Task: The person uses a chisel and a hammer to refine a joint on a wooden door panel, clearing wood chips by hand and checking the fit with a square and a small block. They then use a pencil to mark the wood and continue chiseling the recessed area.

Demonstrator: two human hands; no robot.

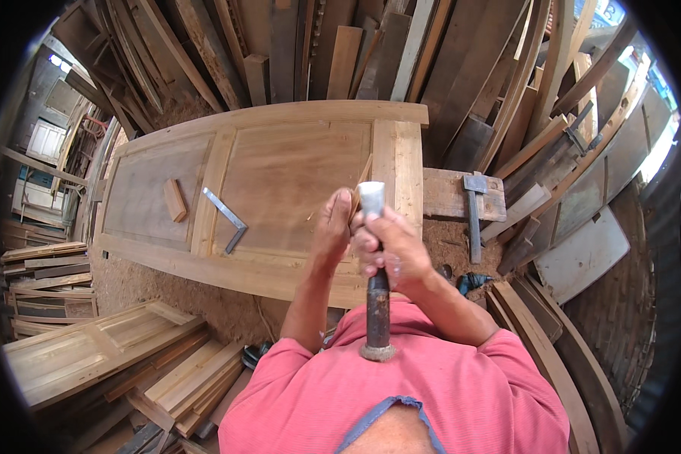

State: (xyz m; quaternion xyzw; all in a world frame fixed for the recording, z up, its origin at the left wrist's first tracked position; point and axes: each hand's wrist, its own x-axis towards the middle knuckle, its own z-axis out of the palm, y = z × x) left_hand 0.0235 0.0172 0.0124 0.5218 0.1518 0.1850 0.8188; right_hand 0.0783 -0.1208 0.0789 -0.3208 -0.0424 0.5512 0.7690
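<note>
My right hand (402, 253) is wrapped round a wide chisel (377, 314), its pale flat blade pointing away from me and its worn, dark handle toward my chest. The handle's end looks frayed. Close beside the blade, my left hand (333, 227) pinches a thin wooden strip (366, 170), partly hidden by the chisel and fingers. Both hands are above the near right part of a wooden panel door (287, 181) lying flat. On the door, left of my hands, rest a metal try square (227, 219) and a small wooden block (175, 200).
Right of the door, a hammer (474, 216) lies on a rough board (443, 195), with a teal power tool (473, 282) below it. Upright planks (344, 64) line the far side. Another panel door (102, 344) and stacked timber (197, 382) lie at lower left.
</note>
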